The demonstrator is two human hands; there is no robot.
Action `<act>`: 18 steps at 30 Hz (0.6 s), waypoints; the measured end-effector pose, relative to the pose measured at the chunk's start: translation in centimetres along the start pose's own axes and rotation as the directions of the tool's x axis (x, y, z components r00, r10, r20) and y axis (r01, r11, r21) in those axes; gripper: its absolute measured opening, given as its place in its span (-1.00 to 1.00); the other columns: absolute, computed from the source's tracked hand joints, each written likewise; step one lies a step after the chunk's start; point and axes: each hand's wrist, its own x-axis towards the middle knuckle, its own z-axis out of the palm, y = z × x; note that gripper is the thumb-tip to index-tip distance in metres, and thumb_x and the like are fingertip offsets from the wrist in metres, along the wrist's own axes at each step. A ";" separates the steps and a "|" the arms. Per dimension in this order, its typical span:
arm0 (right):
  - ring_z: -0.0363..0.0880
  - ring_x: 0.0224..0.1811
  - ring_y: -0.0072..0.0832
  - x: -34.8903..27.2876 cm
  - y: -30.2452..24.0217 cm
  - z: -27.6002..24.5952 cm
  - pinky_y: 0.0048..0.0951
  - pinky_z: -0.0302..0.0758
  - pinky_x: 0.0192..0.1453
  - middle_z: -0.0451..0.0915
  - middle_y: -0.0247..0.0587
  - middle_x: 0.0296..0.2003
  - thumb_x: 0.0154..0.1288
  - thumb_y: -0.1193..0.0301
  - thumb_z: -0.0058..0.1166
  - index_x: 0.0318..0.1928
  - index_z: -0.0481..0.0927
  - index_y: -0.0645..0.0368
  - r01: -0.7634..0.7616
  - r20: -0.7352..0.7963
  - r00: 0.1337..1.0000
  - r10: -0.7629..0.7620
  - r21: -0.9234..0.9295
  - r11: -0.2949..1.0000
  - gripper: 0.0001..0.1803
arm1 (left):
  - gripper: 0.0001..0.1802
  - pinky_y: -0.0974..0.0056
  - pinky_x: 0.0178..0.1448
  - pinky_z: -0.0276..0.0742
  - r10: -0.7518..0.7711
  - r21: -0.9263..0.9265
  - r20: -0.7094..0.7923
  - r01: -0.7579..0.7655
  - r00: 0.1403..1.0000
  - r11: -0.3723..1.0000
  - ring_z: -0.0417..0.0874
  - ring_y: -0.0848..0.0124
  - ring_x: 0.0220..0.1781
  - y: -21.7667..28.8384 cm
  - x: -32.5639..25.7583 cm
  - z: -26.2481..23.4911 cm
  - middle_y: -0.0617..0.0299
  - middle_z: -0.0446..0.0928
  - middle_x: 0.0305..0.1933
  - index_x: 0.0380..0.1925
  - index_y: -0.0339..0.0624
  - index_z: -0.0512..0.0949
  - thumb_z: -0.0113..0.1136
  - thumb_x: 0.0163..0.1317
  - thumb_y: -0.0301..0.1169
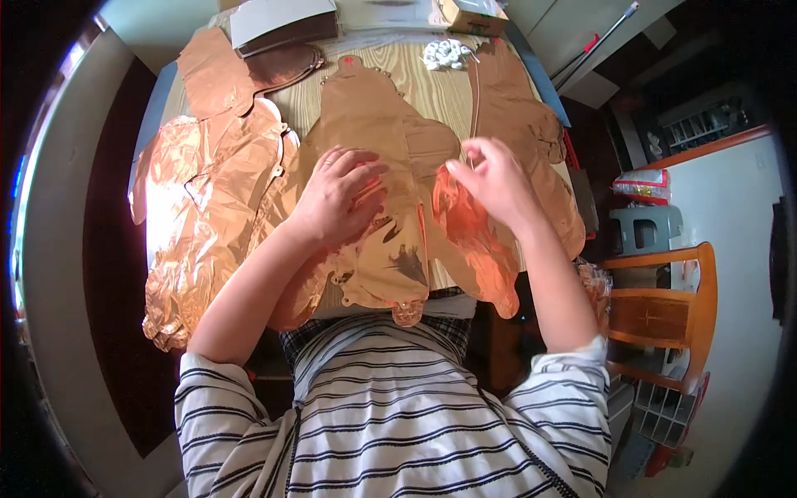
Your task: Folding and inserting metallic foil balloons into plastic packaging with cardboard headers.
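Observation:
A flat rose-gold foil balloon (pixel 357 112) lies lengthwise on the table before me, its near end creased and shiny. My left hand (pixel 340 191) rests on its left middle part, fingers apart and slightly curled, holding nothing I can see. To the right, my right hand (pixel 501 183) has thumb and fingers drawn together around the lower end of a thin pale stick (pixel 476 108), which points away from me. Just below that hand, a crumpled orange-looking foil flap (pixel 469 228) hangs over the near table edge.
More foil balloons lie at left (pixel 207 224), far left (pixel 207 70) and right (pixel 523 116). At the back are a grey-white box (pixel 284 23), a cardboard box (pixel 473 17) and a bunch of small white pieces (pixel 448 56). A wooden chair (pixel 656 311) stands right.

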 end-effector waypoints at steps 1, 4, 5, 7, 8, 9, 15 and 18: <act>0.73 -0.21 -0.11 2.0 1.2 1.0 -0.16 0.65 -0.05 0.69 0.03 -0.08 0.17 0.17 0.33 -0.03 0.64 0.32 0.012 -0.062 0.998 -0.021 -0.147 0.989 -0.50 | -0.53 -0.08 0.40 0.32 -0.030 0.051 0.005 0.030 1.000 0.998 0.50 -0.04 0.26 -0.5 -0.3 0.1 -0.04 0.52 0.18 0.08 -0.20 0.59 0.36 0.16 -0.30; 0.73 -0.25 -0.08 5.3 2.2 2.8 -0.12 0.62 -0.02 0.72 0.00 -0.19 0.06 0.13 0.32 -0.12 0.65 0.32 -0.119 -0.016 0.992 0.122 -0.390 0.913 -0.49 | -0.53 -0.06 0.41 0.31 -0.042 0.144 0.044 0.035 0.998 0.989 0.47 -0.03 0.30 -1.1 -0.8 0.4 -0.03 0.50 0.20 0.07 -0.18 0.59 0.36 0.14 -0.29; 0.73 -0.26 -0.09 6.2 1.8 2.8 -0.13 0.62 -0.02 0.72 -0.01 -0.24 0.03 0.13 0.31 -0.18 0.65 0.31 -0.164 0.083 0.976 0.203 -0.338 0.927 -0.51 | -0.51 -0.07 0.42 0.30 -0.054 0.144 0.041 0.048 0.998 0.988 0.44 -0.02 0.33 -1.1 -1.2 0.8 -0.02 0.49 0.22 0.08 -0.15 0.58 0.36 0.13 -0.29; 0.73 -0.27 -0.11 7.6 0.8 2.6 -0.15 0.62 -0.03 0.73 -0.03 -0.34 -0.03 0.14 0.30 -0.28 0.64 0.29 -0.273 0.287 0.896 0.340 -0.248 0.929 -0.56 | -0.50 -0.09 0.43 0.29 -0.058 0.147 0.035 0.053 0.998 0.988 0.44 -0.03 0.34 -1.5 -1.5 1.0 -0.02 0.49 0.22 0.09 -0.15 0.58 0.36 0.12 -0.28; 0.73 -0.27 -0.13 7.6 0.9 2.9 -0.17 0.62 -0.04 0.72 -0.04 -0.38 0.01 0.12 0.29 -0.30 0.65 0.28 -0.277 0.273 0.901 0.337 -0.235 0.932 -0.56 | -0.49 -0.10 0.44 0.28 -0.060 0.143 0.031 0.055 0.998 0.988 0.43 -0.03 0.34 -1.6 -1.5 1.1 -0.02 0.49 0.23 0.10 -0.14 0.57 0.36 0.12 -0.28; 0.73 -0.27 -0.14 7.7 1.2 3.4 -0.18 0.62 -0.04 0.72 -0.04 -0.41 0.04 0.11 0.29 -0.31 0.65 0.27 -0.282 0.258 0.906 0.335 -0.221 0.934 -0.57 | -0.48 -0.12 0.45 0.27 -0.063 0.158 0.035 0.057 0.997 0.986 0.43 -0.02 0.35 -1.6 -1.5 1.2 -0.01 0.49 0.24 0.11 -0.14 0.56 0.36 0.12 -0.27; 0.74 -0.27 -0.32 5.9 -1.3 5.5 -0.35 0.61 -0.13 0.73 -0.06 -0.36 0.35 0.29 0.19 -0.22 0.67 0.30 -0.142 0.295 0.955 -0.021 0.519 0.843 -0.73 | -0.47 -0.13 0.50 0.22 -0.097 0.148 0.050 0.089 0.994 0.985 0.41 0.00 0.40 -1.4 -1.7 1.2 0.01 0.48 0.26 0.12 -0.15 0.56 0.36 0.13 -0.25; 0.72 -0.19 -0.38 4.9 -1.5 5.7 -0.43 0.60 -0.06 0.74 -0.16 -0.18 0.36 0.48 0.18 -0.08 0.66 0.19 -0.077 0.300 0.943 -0.145 0.619 0.782 -0.84 | -0.47 -0.13 0.50 0.21 -0.097 0.139 0.043 0.090 0.994 0.986 0.41 -0.01 0.40 -1.2 -1.7 1.1 0.01 0.48 0.26 0.13 -0.16 0.56 0.36 0.14 -0.25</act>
